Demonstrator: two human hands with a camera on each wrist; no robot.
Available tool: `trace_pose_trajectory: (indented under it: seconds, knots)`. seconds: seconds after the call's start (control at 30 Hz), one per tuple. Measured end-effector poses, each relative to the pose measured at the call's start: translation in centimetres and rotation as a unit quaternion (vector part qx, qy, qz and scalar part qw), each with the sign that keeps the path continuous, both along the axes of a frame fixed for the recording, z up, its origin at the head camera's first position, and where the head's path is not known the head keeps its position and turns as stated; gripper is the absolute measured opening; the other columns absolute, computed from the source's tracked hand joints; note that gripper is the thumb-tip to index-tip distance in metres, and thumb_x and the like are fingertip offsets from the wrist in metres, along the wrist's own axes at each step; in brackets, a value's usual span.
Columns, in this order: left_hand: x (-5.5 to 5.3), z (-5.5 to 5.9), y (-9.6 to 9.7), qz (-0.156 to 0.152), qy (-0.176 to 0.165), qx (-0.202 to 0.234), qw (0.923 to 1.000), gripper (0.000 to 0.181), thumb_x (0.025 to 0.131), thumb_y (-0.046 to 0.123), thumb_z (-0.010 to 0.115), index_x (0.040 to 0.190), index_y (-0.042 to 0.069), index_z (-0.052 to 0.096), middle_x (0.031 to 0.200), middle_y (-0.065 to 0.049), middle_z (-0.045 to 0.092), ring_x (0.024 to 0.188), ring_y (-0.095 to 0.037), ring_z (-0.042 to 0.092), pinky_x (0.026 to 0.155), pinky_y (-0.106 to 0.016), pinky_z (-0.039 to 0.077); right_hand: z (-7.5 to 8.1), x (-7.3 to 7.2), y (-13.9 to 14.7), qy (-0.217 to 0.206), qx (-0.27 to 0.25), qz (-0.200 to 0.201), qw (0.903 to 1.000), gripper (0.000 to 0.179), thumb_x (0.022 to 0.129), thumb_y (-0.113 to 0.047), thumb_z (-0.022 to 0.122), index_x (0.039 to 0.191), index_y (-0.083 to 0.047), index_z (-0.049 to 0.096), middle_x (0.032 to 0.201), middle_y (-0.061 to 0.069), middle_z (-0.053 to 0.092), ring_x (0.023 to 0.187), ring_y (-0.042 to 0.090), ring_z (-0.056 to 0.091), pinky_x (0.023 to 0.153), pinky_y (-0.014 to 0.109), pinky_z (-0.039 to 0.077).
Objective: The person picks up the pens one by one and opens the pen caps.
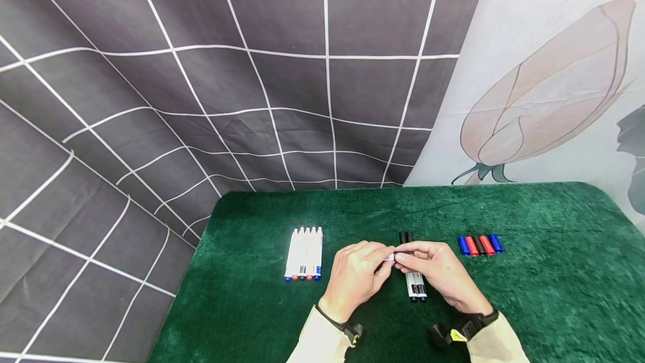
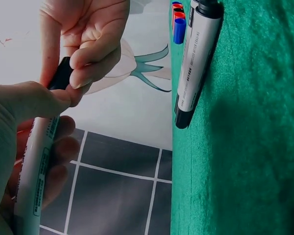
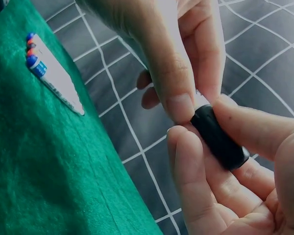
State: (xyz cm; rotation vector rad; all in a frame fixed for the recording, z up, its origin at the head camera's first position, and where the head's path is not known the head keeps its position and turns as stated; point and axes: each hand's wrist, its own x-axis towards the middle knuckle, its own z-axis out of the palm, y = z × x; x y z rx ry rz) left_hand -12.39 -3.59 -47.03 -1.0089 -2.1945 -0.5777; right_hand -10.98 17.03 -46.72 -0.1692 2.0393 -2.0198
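Nearest are two cream sleeves (image 1: 317, 340) with dark straps at the wrists, and beyond them the hands meet above the table. The left hand (image 1: 356, 276) has its fingers curled round the white barrel of a marker (image 2: 33, 171); the right hand (image 1: 439, 268) pinches the black cap (image 3: 219, 139) at its end between thumb and fingers. The left thumb covers part of the joint, so how far the cap sits on cannot be told. Below, two black-capped markers (image 1: 411, 282) lie side by side, their middles hidden from the head view by the right hand. To the left lie five capless white markers (image 1: 304, 251) in a row, tips away from the person; to the right, five loose caps (image 1: 486, 244) in blue, red and black. The held marker's long axis runs roughly left to right, cap end toward the right hand. Plush green cloth (image 1: 242, 296) covers the table; behind hang a grey white-gridded curtain (image 1: 378, 94) and a pale panel with a pink flower bud (image 1: 549, 94).
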Motion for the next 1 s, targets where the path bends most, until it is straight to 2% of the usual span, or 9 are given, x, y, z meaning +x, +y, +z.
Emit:
trace_pose_trajectory:
  seconds: [0.17,0.33,0.63,1.0]
  knots:
    - [-0.05,-0.05,-0.08,-0.001,0.000,-0.006,1.0000,0.015,0.091,0.022,0.073,0.104,0.016,0.077,0.096,0.010,0.072,0.083,-0.002,0.066,0.074,-0.018,0.051,0.07,0.06,-0.01,-0.005,0.006,0.005,1.0000,0.038,0.097,-0.014,0.067,0.121,0.015,0.063,0.102,0.005,0.076,0.089,0.013,0.073,0.081,0.034,0.057]
    - [-0.09,-0.11,-0.13,-0.004,-0.002,-0.010,0.9999,0.016,0.092,0.023,0.072,0.106,0.016,0.077,0.098,0.010,0.072,0.084,-0.003,0.066,0.075,-0.018,0.051,0.17,0.12,0.01,-0.002,0.008,0.002,1.0000,0.037,0.097,-0.015,0.067,0.121,0.014,0.064,0.102,0.007,0.076,0.088,0.013,0.073,0.079,0.031,0.057]
    - [-0.18,-0.16,-0.20,-0.027,-0.005,0.004,0.9996,0.018,0.095,0.024,0.069,0.106,0.012,0.077,0.097,0.008,0.074,0.085,-0.003,0.069,0.079,-0.017,0.052,0.42,0.21,0.21,0.022,0.011,0.003,0.9997,0.034,0.097,-0.013,0.067,0.118,0.014,0.066,0.104,0.015,0.074,0.086,0.015,0.074,0.077,0.030,0.057]
    - [-0.01,-0.36,-0.27,-0.037,-0.034,0.013,0.9987,0.017,0.096,0.027,0.067,0.106,0.016,0.077,0.099,0.009,0.075,0.091,-0.002,0.070,0.079,-0.017,0.052,0.80,0.38,0.32,0.042,0.023,0.011,0.9988,0.031,0.096,-0.013,0.067,0.115,0.011,0.069,0.104,0.018,0.074,0.086,0.016,0.074,0.076,0.032,0.058]
